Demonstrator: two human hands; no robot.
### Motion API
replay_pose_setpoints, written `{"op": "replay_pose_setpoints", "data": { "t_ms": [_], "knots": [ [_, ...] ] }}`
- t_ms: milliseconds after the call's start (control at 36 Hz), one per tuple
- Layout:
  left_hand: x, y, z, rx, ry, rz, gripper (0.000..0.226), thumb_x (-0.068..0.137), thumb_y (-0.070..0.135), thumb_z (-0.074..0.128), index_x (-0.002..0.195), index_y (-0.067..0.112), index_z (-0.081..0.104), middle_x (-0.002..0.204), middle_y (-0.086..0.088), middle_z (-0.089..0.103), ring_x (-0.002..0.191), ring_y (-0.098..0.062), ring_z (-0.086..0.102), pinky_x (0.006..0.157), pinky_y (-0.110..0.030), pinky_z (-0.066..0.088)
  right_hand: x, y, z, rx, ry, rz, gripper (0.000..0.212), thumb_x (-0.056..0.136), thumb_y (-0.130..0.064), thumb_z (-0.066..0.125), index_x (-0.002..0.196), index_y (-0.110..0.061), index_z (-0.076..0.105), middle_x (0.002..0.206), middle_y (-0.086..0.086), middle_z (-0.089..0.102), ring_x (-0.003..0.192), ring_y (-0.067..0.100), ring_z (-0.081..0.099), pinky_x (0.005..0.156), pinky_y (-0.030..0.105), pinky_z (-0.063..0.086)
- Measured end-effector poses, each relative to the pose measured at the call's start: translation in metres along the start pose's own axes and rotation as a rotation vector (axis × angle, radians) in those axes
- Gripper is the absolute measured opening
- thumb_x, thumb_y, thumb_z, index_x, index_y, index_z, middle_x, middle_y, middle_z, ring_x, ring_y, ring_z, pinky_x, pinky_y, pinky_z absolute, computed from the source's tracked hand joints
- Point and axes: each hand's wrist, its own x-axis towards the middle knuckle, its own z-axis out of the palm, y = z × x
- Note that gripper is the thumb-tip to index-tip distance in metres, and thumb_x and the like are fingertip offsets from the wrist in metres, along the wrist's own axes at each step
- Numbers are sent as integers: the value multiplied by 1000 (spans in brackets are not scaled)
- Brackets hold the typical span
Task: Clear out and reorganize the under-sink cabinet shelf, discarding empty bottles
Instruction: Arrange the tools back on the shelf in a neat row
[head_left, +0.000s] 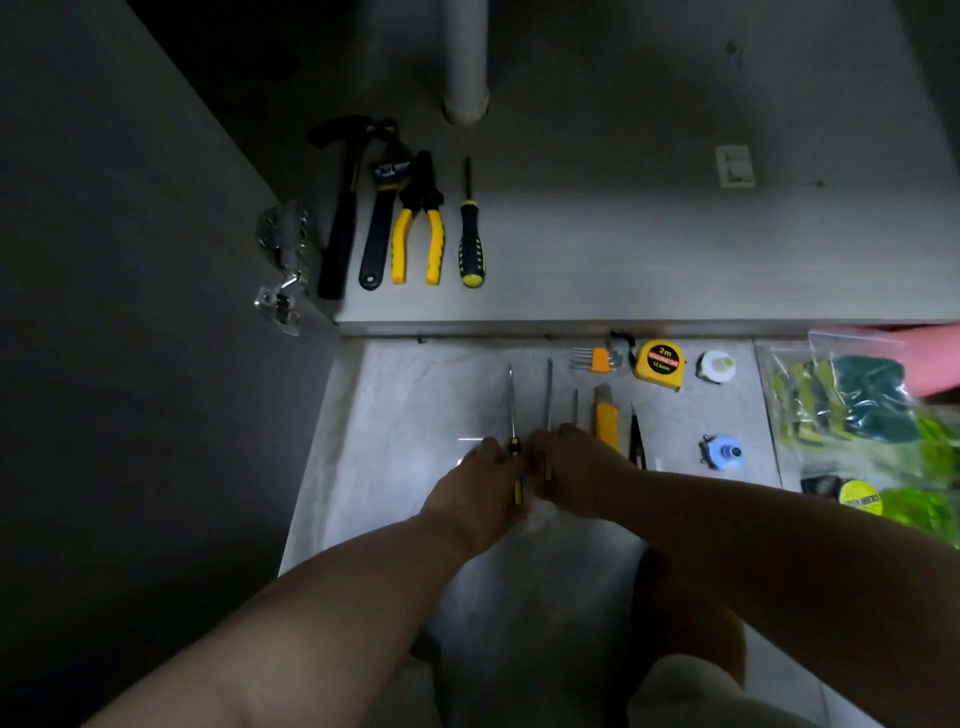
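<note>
Shelf (649, 249), front-left corner: hammer (340, 228), wrench (379, 228), pliers (418, 228) and large screwdriver (471, 244) are ranked. Floor (415, 395): tape measure (658, 362) and knife (607, 418) are left unshelved. Left grip (480, 486) is clamped on the first slim screwdriver (511, 405), right grip (574, 467) on the second slim screwdriver (548, 395).

Setting: a home, inside an under-sink cabinet. Evidence: white drain pipe (466, 62) runs down to the grey shelf (649, 249); open cabinet door (130, 312) with metal hinge (283, 260) at left; pale tiled floor (415, 395) in front. Household tools laid out: hammer (340, 208), pliers (418, 228), tape measure (658, 364).
</note>
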Motion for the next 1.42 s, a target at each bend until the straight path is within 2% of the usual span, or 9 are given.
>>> {"op": "replay_pose_setpoints", "data": {
  "t_ms": [139,333,611,694,833,944,1083,1306,1417],
  "knots": [
    [-2,-3,7,-63,34,-40,63,91,17,63,148,30,42,136,-10,43,115,-33,59,99,-36,50,6,-2,9,4,22,33,44,85,-22,74,124,-17,53,118,12,57,106,31,62,86,40,54],
    [-12,-11,-18,-39,-19,3,53,89,33,72,138,35,51,129,-4,49,113,-29,59,96,-30,48,-4,1,-1,151,24,9,43,75,-23,82,111,-15,62,108,3,68,101,22,64,86,36,53],
    [-47,12,-120,78,-64,106,42,84,38,75,122,38,60,114,2,51,105,-22,58,94,-35,52,-61,-23,-98,232,-173,-104,28,76,-11,79,96,-17,61,81,-14,54,66,0,57,57,16,48],
    [-53,26,-141,64,32,128,37,82,37,76,116,37,62,109,4,51,102,-20,58,90,-30,50,-78,-27,-125,244,-115,-129,28,76,-7,79,96,-14,62,73,-14,54,58,-6,55,55,13,46],
    [-46,43,-167,-50,327,122,42,84,34,77,123,35,61,110,7,51,101,-15,58,83,-20,42,-85,-27,-161,338,67,-124,29,75,-3,74,98,-16,61,76,1,58,65,12,54,62,35,49],
    [-24,54,-190,-127,502,86,44,86,30,78,127,31,61,118,0,55,107,-18,58,95,-28,49,-65,-24,-181,372,259,-95,31,74,-5,75,98,-17,61,78,6,62,68,15,55,64,35,48],
    [16,54,-207,-99,527,36,45,87,26,75,131,27,62,123,-6,55,113,-27,59,96,-33,48,-16,-13,-192,372,406,-22,28,75,-13,76,97,-21,60,88,11,68,76,28,61,68,42,52],
    [66,48,-204,271,601,-78,40,87,40,66,126,31,65,119,-8,62,119,-30,49,95,-36,41,45,-5,-177,403,513,12,40,71,-11,76,105,-22,59,101,9,57,82,21,53,57,25,34],
    [77,40,-205,394,591,-124,42,89,50,61,128,35,65,122,-5,63,126,-29,43,98,-38,35,58,-7,-161,420,596,41,53,76,-7,74,125,-18,58,110,11,51,91,23,53,72,23,37]
  ]
}}
